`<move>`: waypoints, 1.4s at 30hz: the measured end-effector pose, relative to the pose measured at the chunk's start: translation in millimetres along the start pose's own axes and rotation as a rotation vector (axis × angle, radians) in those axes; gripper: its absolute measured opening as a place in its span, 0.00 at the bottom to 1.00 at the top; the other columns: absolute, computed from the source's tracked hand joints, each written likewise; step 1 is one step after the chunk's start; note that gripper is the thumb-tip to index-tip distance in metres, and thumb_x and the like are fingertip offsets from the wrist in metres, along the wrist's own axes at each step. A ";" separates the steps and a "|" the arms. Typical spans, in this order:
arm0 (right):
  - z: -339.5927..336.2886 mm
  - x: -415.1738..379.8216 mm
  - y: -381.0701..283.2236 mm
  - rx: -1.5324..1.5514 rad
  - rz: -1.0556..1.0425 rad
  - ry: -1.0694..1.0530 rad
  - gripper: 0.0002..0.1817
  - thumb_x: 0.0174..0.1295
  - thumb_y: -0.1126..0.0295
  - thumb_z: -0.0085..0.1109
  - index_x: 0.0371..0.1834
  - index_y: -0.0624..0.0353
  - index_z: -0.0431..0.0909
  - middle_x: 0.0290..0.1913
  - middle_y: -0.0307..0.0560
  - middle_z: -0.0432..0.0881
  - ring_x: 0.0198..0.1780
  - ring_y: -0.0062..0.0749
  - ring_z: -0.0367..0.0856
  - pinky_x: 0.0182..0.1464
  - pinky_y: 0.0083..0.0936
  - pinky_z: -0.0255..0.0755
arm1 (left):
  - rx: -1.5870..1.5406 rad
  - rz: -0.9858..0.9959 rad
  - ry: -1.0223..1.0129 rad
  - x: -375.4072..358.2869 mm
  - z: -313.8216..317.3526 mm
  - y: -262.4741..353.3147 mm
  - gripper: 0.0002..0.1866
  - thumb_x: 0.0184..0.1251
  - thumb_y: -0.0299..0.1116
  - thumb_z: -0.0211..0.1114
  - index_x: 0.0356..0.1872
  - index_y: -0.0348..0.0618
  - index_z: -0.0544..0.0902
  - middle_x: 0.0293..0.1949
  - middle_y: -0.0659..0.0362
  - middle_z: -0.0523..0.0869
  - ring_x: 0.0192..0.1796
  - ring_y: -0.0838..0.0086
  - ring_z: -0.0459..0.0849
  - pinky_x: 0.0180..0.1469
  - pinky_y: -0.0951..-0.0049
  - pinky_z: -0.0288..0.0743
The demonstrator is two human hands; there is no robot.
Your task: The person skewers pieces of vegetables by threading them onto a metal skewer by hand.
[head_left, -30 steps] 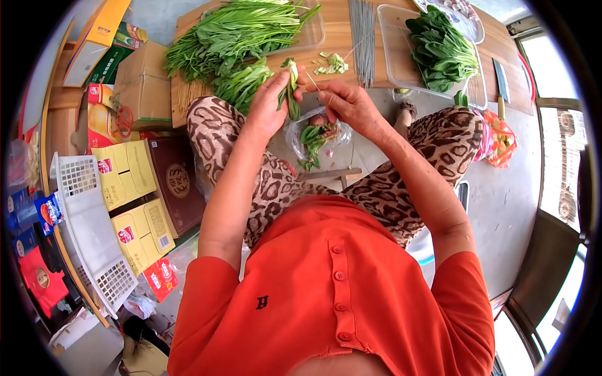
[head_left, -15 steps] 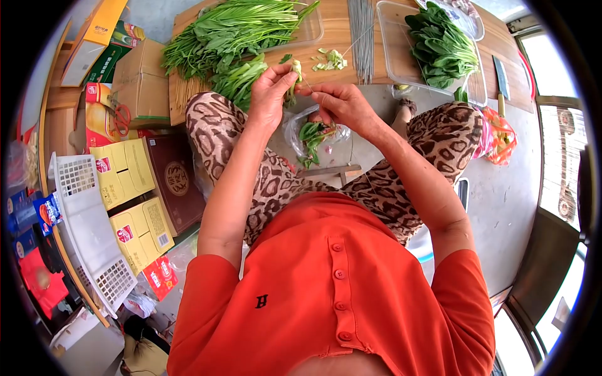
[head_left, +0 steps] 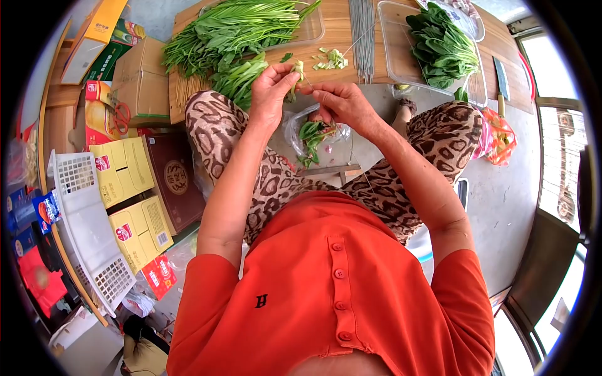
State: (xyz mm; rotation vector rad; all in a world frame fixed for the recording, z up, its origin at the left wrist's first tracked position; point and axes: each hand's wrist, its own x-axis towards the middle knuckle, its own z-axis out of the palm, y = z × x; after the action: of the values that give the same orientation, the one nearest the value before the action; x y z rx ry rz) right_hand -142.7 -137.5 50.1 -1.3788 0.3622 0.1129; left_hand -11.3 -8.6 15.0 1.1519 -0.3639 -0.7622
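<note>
My left hand pinches a small pale-green vegetable stem upright between thumb and fingers, with a bit of green leaf hanging below. Close on its right, my right hand has its fingers closed on a thin metal skewer, which points towards the stem. Whether its tip is in the stem is too small to tell. Just beyond the hands, chopped pale-green pieces lie on the wooden table. A bundle of thin grey metal skewers lies to their right.
Leafy greens are heaped at the table's left, partly in a clear tray. Another clear tray holds dark leafy greens; a knife lies beside it. A plastic bag with leaves sits between my knees. Boxes stand left.
Both hands stay in nearly the same place. The stem and the fingers around it have shifted only slightly.
</note>
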 end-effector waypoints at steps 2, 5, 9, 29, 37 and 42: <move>0.0 1.2 2.8 0.014 -0.014 0.005 0.15 0.72 0.70 0.43 0.55 0.64 0.76 0.18 0.33 0.67 0.20 0.13 0.65 0.37 0.18 0.77 | 0.032 0.033 0.015 0.3 0.5 -0.7 0.09 0.63 0.25 0.64 0.44 0.36 0.77 0.39 0.59 0.83 0.38 0.79 0.80 0.44 0.79 0.72; -1.1 2.5 5.3 -0.015 -0.020 0.007 0.15 0.72 0.70 0.43 0.54 0.65 0.75 0.18 0.33 0.67 0.21 0.13 0.66 0.38 0.18 0.77 | 0.074 0.071 0.041 -1.0 3.4 1.1 0.09 0.63 0.24 0.64 0.43 0.35 0.78 0.38 0.59 0.83 0.37 0.79 0.80 0.43 0.79 0.73; -2.4 4.0 8.8 -0.041 -0.031 0.006 0.15 0.72 0.70 0.43 0.54 0.65 0.75 0.18 0.33 0.68 0.21 0.13 0.67 0.38 0.19 0.77 | 0.120 0.076 0.054 -1.7 3.4 1.3 0.09 0.62 0.23 0.64 0.43 0.35 0.79 0.38 0.60 0.84 0.36 0.80 0.80 0.42 0.80 0.73; -4.2 6.6 18.4 -0.012 -0.113 0.081 0.12 0.69 0.68 0.50 0.46 0.65 0.80 0.17 0.34 0.71 0.19 0.13 0.65 0.22 0.15 0.61 | 0.267 0.089 -0.003 -2.4 -1.8 5.5 0.08 0.60 0.22 0.65 0.40 0.34 0.81 0.35 0.62 0.84 0.35 0.83 0.80 0.39 0.84 0.73; -4.3 2.1 3.9 -0.039 -0.066 0.074 0.13 0.70 0.66 0.51 0.47 0.63 0.80 0.20 0.32 0.71 0.23 0.13 0.66 0.28 0.13 0.63 | 0.288 0.182 0.016 -4.2 4.2 4.8 0.06 0.58 0.22 0.67 0.37 0.36 0.82 0.29 0.65 0.82 0.30 0.87 0.76 0.33 0.86 0.71; -3.7 5.5 17.1 -0.027 -0.057 0.004 0.13 0.70 0.66 0.51 0.47 0.63 0.79 0.20 0.32 0.72 0.22 0.13 0.66 0.26 0.13 0.61 | 0.208 0.208 0.227 2.6 -5.8 9.4 0.08 0.62 0.23 0.64 0.41 0.34 0.80 0.35 0.61 0.84 0.33 0.82 0.79 0.37 0.82 0.74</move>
State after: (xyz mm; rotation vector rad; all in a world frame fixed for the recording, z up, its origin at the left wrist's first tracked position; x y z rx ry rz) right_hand -143.1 -138.5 31.8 -1.4149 0.3249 0.0681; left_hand -2.6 -4.6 21.0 1.3572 -0.3719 -0.4129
